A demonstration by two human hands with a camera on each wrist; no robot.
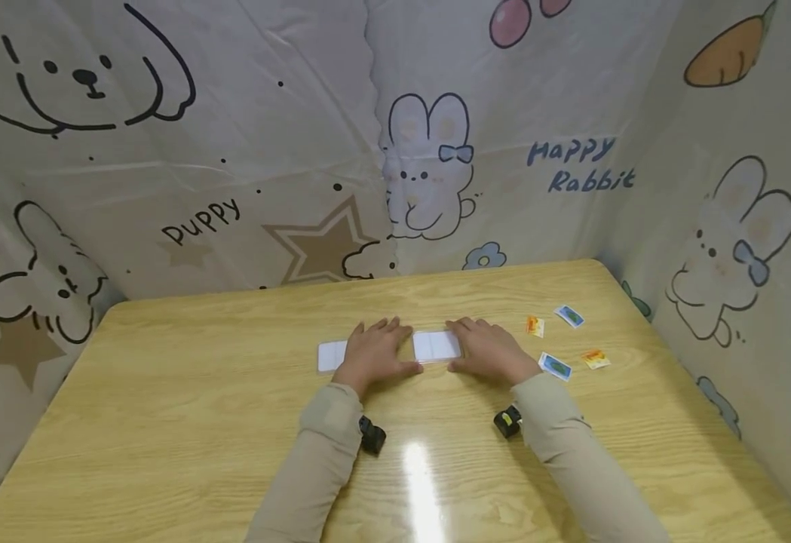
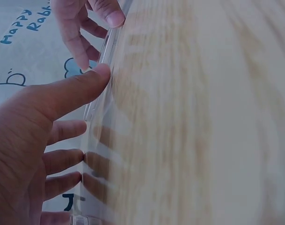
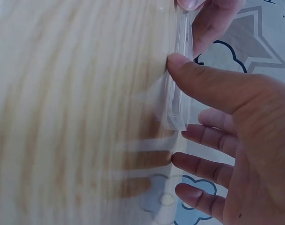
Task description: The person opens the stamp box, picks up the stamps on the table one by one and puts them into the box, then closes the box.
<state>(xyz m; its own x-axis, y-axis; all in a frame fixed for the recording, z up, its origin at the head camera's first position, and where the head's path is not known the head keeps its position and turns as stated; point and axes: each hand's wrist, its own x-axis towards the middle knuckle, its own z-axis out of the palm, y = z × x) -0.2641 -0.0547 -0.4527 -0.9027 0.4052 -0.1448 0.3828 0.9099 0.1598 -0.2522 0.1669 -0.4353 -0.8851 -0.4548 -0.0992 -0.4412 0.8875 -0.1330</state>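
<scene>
A flat clear plastic case (image 1: 437, 346) with a white face lies on the table between both hands. My left hand (image 1: 379, 353) holds its left end, thumb at the near edge and fingers toward the far side. At the right end my right hand (image 1: 493, 351) grips it likewise, its thumb (image 3: 179, 63) against the near edge in the right wrist view. A second white case (image 1: 331, 356) lies flat to the left, partly hidden under the left hand. In the left wrist view the other fingertips of the left hand (image 2: 25, 145) rest at the tabletop.
Several small picture cards lie to the right, among them an orange card (image 1: 534, 326) and a blue card (image 1: 569, 316). Another blue card (image 1: 556, 366) is close by the right wrist. The wooden table (image 1: 198, 392) meets cartoon-printed cloth (image 1: 232, 181) behind and at the sides.
</scene>
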